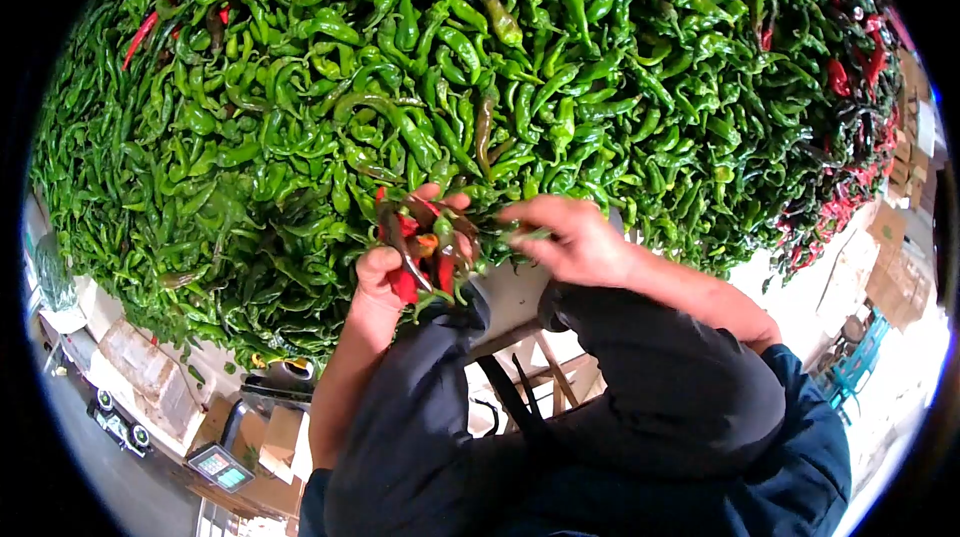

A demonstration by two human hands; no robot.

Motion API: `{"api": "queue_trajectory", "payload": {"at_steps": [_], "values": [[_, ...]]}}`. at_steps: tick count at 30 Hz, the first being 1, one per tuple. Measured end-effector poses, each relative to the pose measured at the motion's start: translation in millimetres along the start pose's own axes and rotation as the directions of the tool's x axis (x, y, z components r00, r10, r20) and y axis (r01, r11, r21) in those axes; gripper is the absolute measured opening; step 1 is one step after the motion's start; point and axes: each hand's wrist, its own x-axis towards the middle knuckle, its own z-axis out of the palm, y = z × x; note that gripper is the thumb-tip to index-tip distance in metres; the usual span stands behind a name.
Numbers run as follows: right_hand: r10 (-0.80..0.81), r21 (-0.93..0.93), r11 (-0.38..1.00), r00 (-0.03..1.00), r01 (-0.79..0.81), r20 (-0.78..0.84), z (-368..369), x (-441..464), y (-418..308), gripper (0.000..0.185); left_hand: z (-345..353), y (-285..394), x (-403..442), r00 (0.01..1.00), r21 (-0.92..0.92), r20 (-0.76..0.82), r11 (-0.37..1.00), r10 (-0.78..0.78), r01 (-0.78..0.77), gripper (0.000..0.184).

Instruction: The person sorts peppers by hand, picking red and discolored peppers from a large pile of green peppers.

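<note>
My left hand (378,275) is wrapped round a bunch of red and dark brown peppers (408,279), with a few green stems sticking out. At the near edge of a big heap of green peppers (440,127), my right hand (578,242) reaches in from the right, fingers pointing left towards the bunch. Its fingertips are blurred by motion, and a bit of green shows by them; whether it is gripped I cannot make out. Both hands are over my knees, low against the heap.
Red peppers (838,79) lie among the green at the far right. Below left are a scale with a lit display (222,467) and cardboard boxes (282,437). More cardboard (898,282) and a blue-green frame (862,362) stand on the right.
</note>
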Motion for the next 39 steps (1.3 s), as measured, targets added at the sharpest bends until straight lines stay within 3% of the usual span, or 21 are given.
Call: {"api": "queue_trajectory", "payload": {"at_steps": [2,3,5,7,9,11,13,16,17,19,20,21,24,25,26,30,32,34,36,37,39], "values": [[0.449,-0.022,0.882,0.854,-0.471,-0.263,-30.5,-34.1,0.9,0.021,-7.3,1.6,2.2,0.998,-0.040,0.011,0.998,0.054,-0.053,0.082],[0.579,0.176,0.807,0.699,-0.563,-0.419,-46.9,-56.9,-1.2,0.023,-13.5,4.9,4.0,0.994,0.014,0.051,0.995,0.095,-0.096,0.079],[0.534,0.139,0.761,0.490,-0.634,-0.689,-74.1,-142.4,26.1,0.017,-10.4,12.8,9.8,0.989,-0.012,0.067,0.991,0.135,-0.134,0.078],[0.527,0.189,0.743,0.387,-0.642,-0.757,-81.8,-246.0,33.4,0.015,-4.8,21.6,14.9,0.984,-0.040,0.060,0.985,0.171,-0.169,0.078],[0.605,0.257,0.559,0.176,-0.788,-0.776,-56.9,-363.3,50.0,0.016,2.1,29.3,15.9,0.972,-0.036,0.060,0.974,0.225,-0.224,0.081],[0.833,0.604,0.499,0.152,-0.621,-0.532,-22.6,-463.5,58.3,0.022,7.2,32.7,12.2,0.951,-0.012,0.050,0.952,0.305,-0.305,0.083],[0.827,0.514,0.514,0.238,-0.687,-0.510,-16.3,-447.0,25.3,0.028,19.4,31.7,5.2,0.925,-0.056,0.092,0.930,0.368,-0.364,0.082],[0.595,-0.217,0.585,0.595,-0.781,-0.540,-24.6,-434.6,-4.0,0.038,20.4,21.0,-22.0,0.898,-0.153,0.103,0.899,0.427,-0.410,0.081],[0.626,-0.048,0.614,0.523,-0.788,-0.578,-34.4,-402.8,-1.2,0.034,19.7,18.1,-29.5,0.893,-0.157,0.095,0.893,0.439,-0.422,0.081],[0.707,-0.047,0.573,0.522,-0.818,-0.478,-59.3,-309.8,-33.9,0.022,20.8,10.2,-47.6,0.891,-0.243,0.041,0.870,0.451,-0.429,0.080],[0.511,-0.252,0.705,0.721,-0.663,-0.469,-63.1,-289.8,-12.6,0.025,20.0,5.0,-59.8,0.884,-0.318,0.064,0.849,0.462,-0.421,0.076],[0.533,-0.119,0.761,0.719,-0.638,-0.445,-74.0,-274.2,21.9,0.033,17.3,3.6,-69.4,0.885,-0.359,0.059,0.837,0.462,-0.413,0.074],[0.544,-0.269,0.701,0.739,-0.661,-0.398,-91.0,-139.6,-16.5,0.065,1.8,-0.3,-104.6,0.904,-0.471,0.153,0.834,0.399,-0.288,0.066],[0.390,-0.342,0.764,0.815,-0.546,-0.429,-101.6,-106.6,8.5,0.073,-1.4,-0.9,-113.6,0.906,-0.486,0.171,0.833,0.388,-0.266,0.062],[0.414,-0.327,0.755,0.799,-0.569,-0.436,-111.7,-59.3,-4.7,0.076,-8.6,2.5,-121.4,0.918,-0.425,0.186,0.871,0.349,-0.245,0.057],[0.111,-0.533,0.722,0.835,-0.440,-0.539,-172.7,116.4,3.5,0.077,-29.5,-2.2,-134.8,0.915,-0.465,0.004,0.811,0.404,-0.356,0.075],[0.016,-0.610,0.659,0.819,-0.440,-0.573,-204.8,188.0,18.1,0.077,-35.5,0.6,-127.9,0.910,-0.474,0.070,0.816,0.409,-0.331,0.073],[-0.016,-0.645,0.623,0.817,-0.443,-0.577,-226.3,238.8,41.8,0.077,-29.1,2.5,-114.6,0.921,-0.533,0.037,0.788,0.387,-0.310,0.073],[-0.009,-0.697,0.556,0.836,-0.452,-0.549,-233.0,270.1,52.6,0.068,-22.6,4.7,-95.3,0.925,-0.385,0.014,0.855,0.380,-0.346,0.068],[-0.051,-0.767,0.391,0.820,-0.509,-0.570,-212.1,269.8,34.4,0.053,-18.9,3.4,-86.9,0.925,-0.350,-0.008,0.865,0.381,-0.359,0.071],[0.005,-0.733,0.388,0.797,-0.559,-0.604,-211.0,272.9,36.6,0.041,-7.6,3.8,-70.0,0.924,-0.226,-0.073,0.896,0.377,-0.383,0.078]]}}
